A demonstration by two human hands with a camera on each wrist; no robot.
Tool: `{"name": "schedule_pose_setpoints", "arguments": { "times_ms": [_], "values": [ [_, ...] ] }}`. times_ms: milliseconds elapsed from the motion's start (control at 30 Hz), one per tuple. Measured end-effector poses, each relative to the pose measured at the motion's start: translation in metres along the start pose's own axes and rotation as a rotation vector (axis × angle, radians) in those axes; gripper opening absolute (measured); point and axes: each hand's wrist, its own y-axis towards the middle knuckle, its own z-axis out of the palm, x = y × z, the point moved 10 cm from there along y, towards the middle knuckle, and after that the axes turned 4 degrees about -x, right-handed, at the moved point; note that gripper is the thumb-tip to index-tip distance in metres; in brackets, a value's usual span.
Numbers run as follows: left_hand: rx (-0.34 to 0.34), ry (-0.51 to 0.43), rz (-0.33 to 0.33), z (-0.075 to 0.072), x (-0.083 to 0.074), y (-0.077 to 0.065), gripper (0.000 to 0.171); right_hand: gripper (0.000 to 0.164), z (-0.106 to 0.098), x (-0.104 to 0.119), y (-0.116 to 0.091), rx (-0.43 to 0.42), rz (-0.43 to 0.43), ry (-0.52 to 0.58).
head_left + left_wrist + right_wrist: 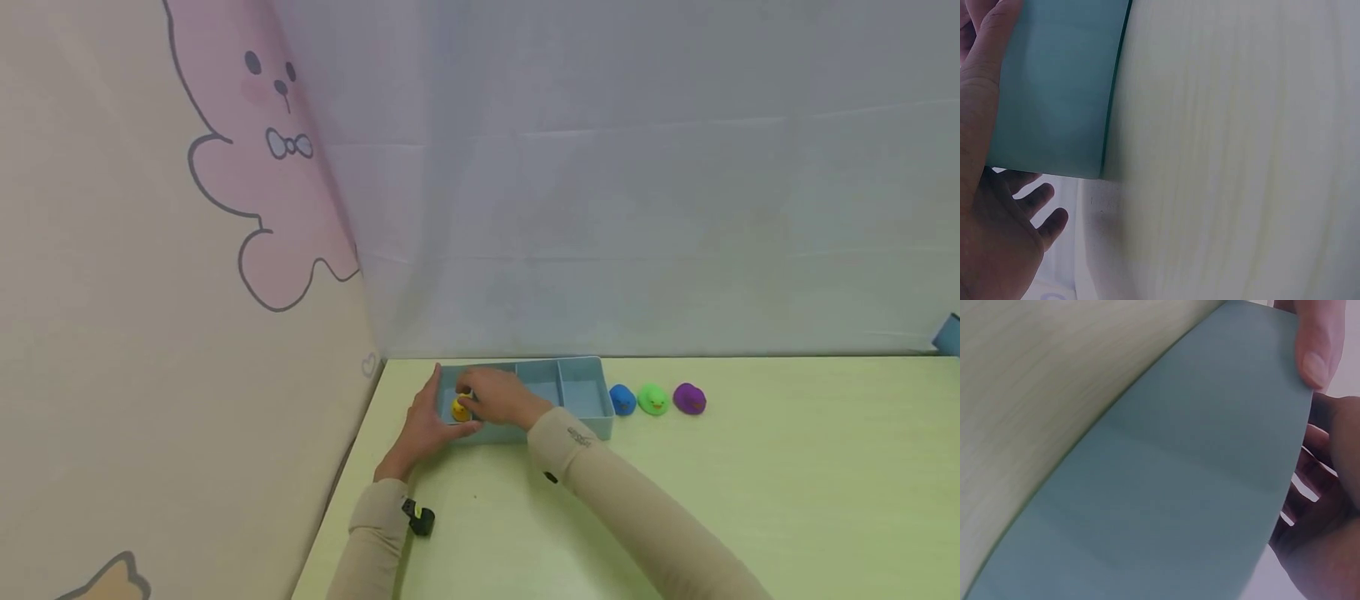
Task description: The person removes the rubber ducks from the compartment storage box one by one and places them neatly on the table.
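Note:
A blue-grey divided tray (588, 428) stands against the back edge of the table. My left hand (424, 431) holds its left end, the thumb along the front wall and the fingers at the left side. Inside the leftmost compartment is a small yellow rubber duck (460, 410), which my right hand (501, 397) pinches from above between thumb and fingers. The right wrist view shows the tray's front wall (1179, 456) and part of the right hand (1335, 506); the duck is hidden there. In the left wrist view the hand (991, 237) wraps the tray corner.
Right of the tray, a blue duck (622, 400), a green duck (654, 399) and a purple duck (689, 398) sit in a row on the pale yellow table (787, 483). A wall with a printed pink bear (277, 200) borders the left side; a grey curtain (637, 183) hangs behind.

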Motion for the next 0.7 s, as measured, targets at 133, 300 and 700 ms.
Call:
{"name": "schedule_pose_setpoints", "arguments": {
  "times_ms": [133,300,700],
  "values": [
    [-0.001,-0.004,0.0,-0.001,-0.001,0.001,0.127,0.028,0.0,0.001,0.003,0.017,0.026,0.006],
    [-0.015,-0.013,-0.005,0.001,0.0,0.0,0.127,0.025,0.002,-0.005,0.007,0.019,0.074,-0.019],
    [-0.01,0.018,0.005,0.0,0.0,-0.002,0.126,0.009,0.012,-0.007,0.013,0.022,0.126,0.023]
  ]
}}
